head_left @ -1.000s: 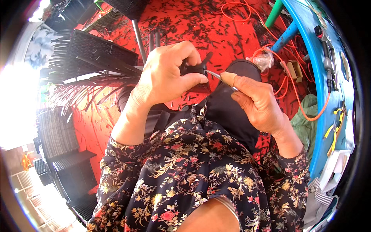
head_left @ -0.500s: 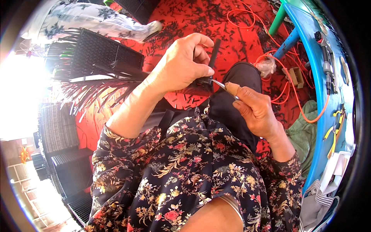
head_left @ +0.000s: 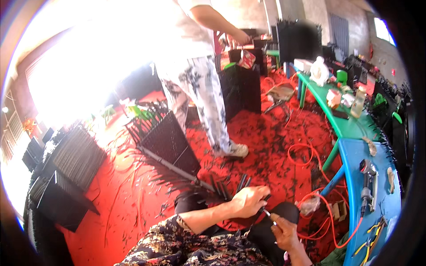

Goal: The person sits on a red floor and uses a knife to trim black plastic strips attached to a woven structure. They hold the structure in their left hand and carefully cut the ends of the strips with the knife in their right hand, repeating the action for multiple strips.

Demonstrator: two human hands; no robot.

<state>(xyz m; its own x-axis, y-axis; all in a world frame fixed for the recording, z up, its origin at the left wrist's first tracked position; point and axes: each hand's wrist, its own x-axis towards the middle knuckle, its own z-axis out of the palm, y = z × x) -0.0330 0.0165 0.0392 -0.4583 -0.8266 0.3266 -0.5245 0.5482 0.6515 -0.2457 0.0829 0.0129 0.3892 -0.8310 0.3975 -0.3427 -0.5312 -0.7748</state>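
At lower middle, my left hand [head_left: 250, 201] is closed on the end of a black woven piece, fingers curled; a black strip [head_left: 242, 181] sticks up beside it. My right hand [head_left: 285, 232], just to its right, is closed around a slim silver pointed tool [head_left: 266, 213]. The tool's tip reaches the black work under my left fingers, where the exact contact is hidden. To the left extends a black woven basket-like body [head_left: 166, 146] with many loose strips fanning from its edge. My knees are beneath the work.
A person in patterned trousers [head_left: 204, 97] stands ahead. On the right, a blue table [head_left: 355, 177] carries an air tool [head_left: 366, 190] and yellow-handled pliers [head_left: 372, 237]; a green table [head_left: 328, 106] adjoins it. An orange hose [head_left: 330, 221] and black scraps lie on the red floor [head_left: 111, 213]. Black woven boxes [head_left: 66, 199] stand left.
The view has tilted up, so the standing person and the room beyond now show. My hands appear lower in the picture, still close together at the black work, with the tool still in my right hand.
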